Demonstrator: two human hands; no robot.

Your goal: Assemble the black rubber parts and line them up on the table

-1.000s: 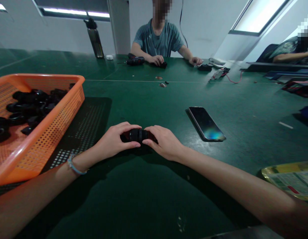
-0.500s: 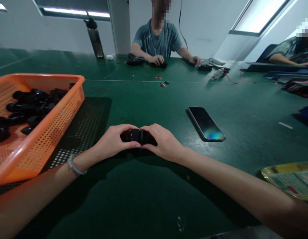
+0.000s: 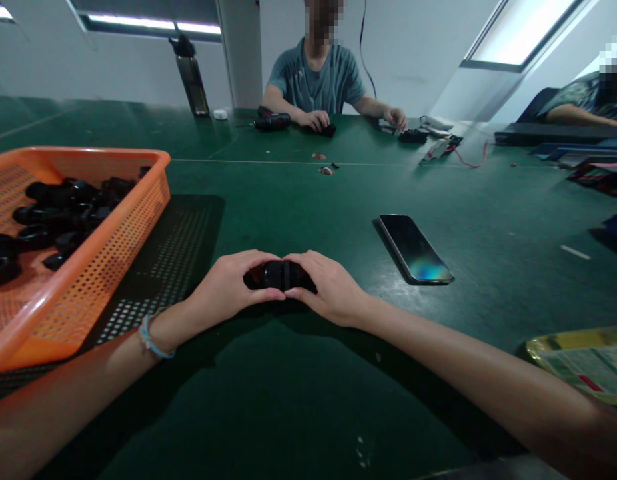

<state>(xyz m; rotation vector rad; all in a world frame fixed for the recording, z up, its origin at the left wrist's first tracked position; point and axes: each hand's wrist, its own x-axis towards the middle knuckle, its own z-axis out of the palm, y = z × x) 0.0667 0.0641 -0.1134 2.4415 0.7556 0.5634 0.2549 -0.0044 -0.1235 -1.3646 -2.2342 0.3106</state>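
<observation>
- Right hand: moved inward compared with the view one second ago; its thumb and fingertips now meet those of the left hand, where the black part was more exposed between them. Left hand position is nearly unchanged.
- Head view, black part: located between both hands, just above or on the counter; contact with the surface cannot be determined. Visible section is cylindrical, with a raised band near its middle; both ends are hidden in the hands.
- Head view, left hand: thumb and fingers curved into a partly open C, closed around the left end of the part. Bracelet fitted at the wrist.
- Head view, right hand: same partly open C, closed around the right end of the part.
- Head view, left side: orange basket with perforated walls, containing a pile of black pieces.
- Head view, right side: phone lying flat, screen up, near the right hand; yellow-edged packet beside the right forearm.
- Head view, far side: seated co-worker, one hand on a small dark item; power drill lying beside that arm; upright bottle farther left.
</observation>
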